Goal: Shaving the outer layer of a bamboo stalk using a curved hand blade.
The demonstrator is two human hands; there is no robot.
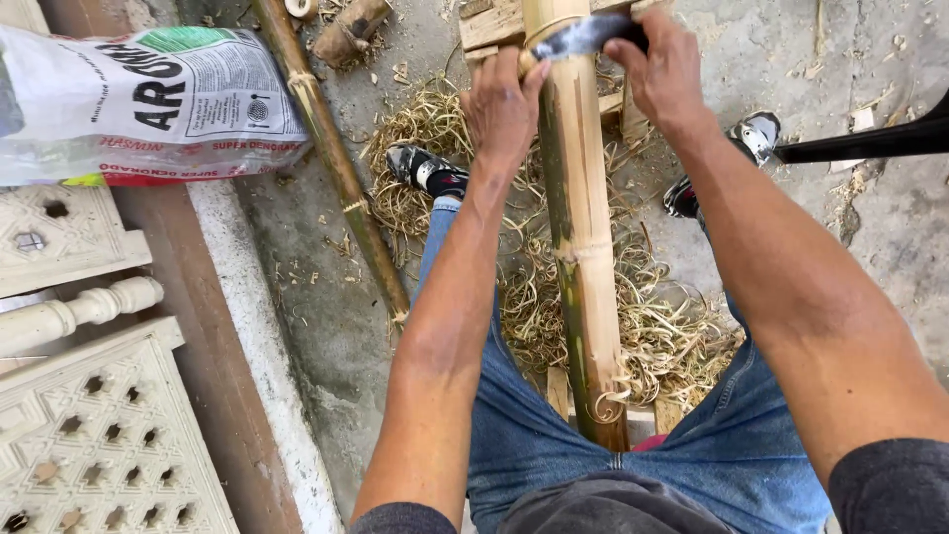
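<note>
A thick bamboo pole [581,247], mostly peeled pale with green strips left, runs from between my knees up to the top of the head view. A dark knife blade [583,38] lies across its far end. My left hand [502,104] grips the blade's left tip against the pole. My right hand [660,74] holds the knife's handle on the right side. Curly pale shavings [652,336] lie heaped on the floor under the pole.
A thinner green bamboo pole [331,158] lies on the concrete to the left. A printed plastic sack [148,104] sits at upper left above carved white wooden panels [94,435]. A black chair leg [870,143] reaches in from the right. My shoes [425,170] flank the pole.
</note>
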